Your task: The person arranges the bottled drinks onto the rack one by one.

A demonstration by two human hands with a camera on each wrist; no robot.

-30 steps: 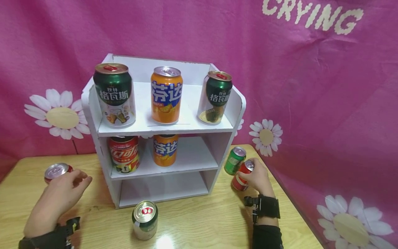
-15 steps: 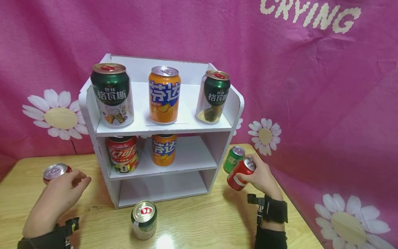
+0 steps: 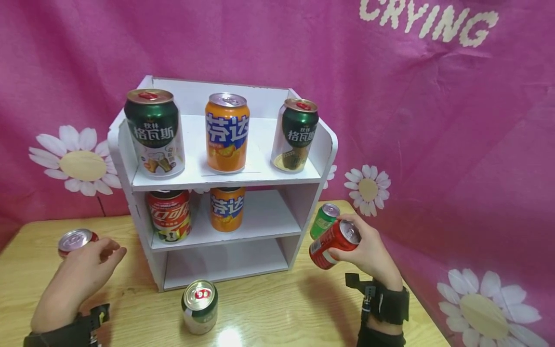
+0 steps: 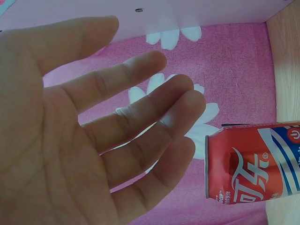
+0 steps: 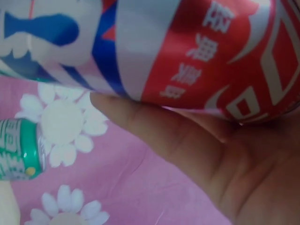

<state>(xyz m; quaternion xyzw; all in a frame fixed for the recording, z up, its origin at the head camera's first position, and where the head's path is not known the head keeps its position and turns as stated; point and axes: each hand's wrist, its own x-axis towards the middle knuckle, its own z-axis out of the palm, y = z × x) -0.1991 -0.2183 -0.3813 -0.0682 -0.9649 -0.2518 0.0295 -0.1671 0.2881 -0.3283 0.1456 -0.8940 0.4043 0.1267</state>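
Red, one tilted can (image 3: 326, 243) is hanging above the table (image 3: 269, 318) towards its right edge, gripped by the right hand (image 3: 370, 253) beside one green can (image 3: 322, 222). Towards the left edge, we are seeing the empty left hand (image 3: 88, 270), fingers loosely bent, near one upright can (image 3: 75, 239), and counting five shelved cans (image 3: 226, 140).
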